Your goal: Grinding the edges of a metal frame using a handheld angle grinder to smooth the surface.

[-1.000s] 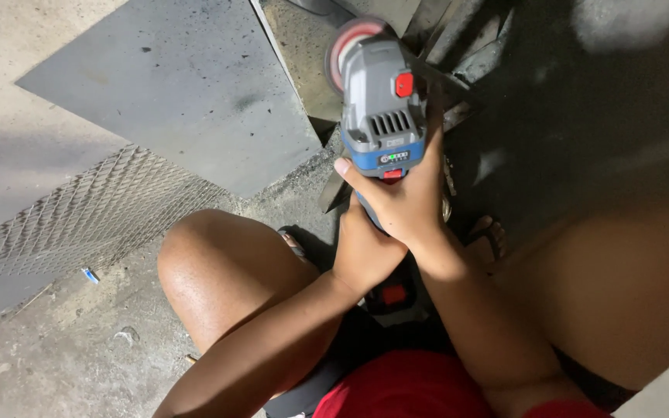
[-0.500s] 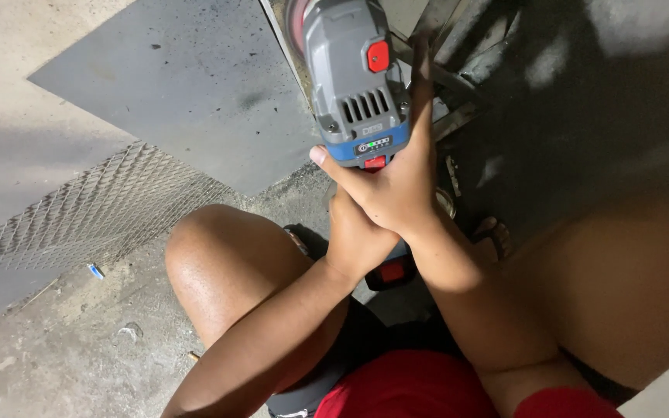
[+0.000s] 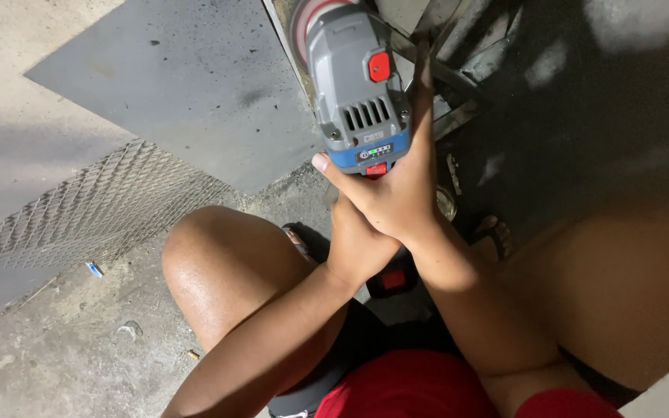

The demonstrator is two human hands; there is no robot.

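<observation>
I squat over a concrete floor and hold a grey angle grinder [image 3: 358,85] with a blue band and a red button. Its disc end [image 3: 307,15] points away from me, at the top edge of the view. My right hand [image 3: 396,186] wraps the grinder's body, fingers up its right side and thumb across the blue band. My left hand [image 3: 354,244] sits just beneath it, closed around the grinder's rear handle. The handle's black and red end [image 3: 392,279] shows below my hands. What the disc touches is hidden.
A dark grey metal sheet [image 3: 187,93] lies on the floor at the left, with a piece of expanded metal mesh [image 3: 79,213] beside it. Angled metal bars [image 3: 458,85] lie at the upper right. My knees [image 3: 210,271] flank my arms.
The grinder has moved away from me toward the top of the view, both hands still on it. Its disc now reaches the frame's upper edge.
</observation>
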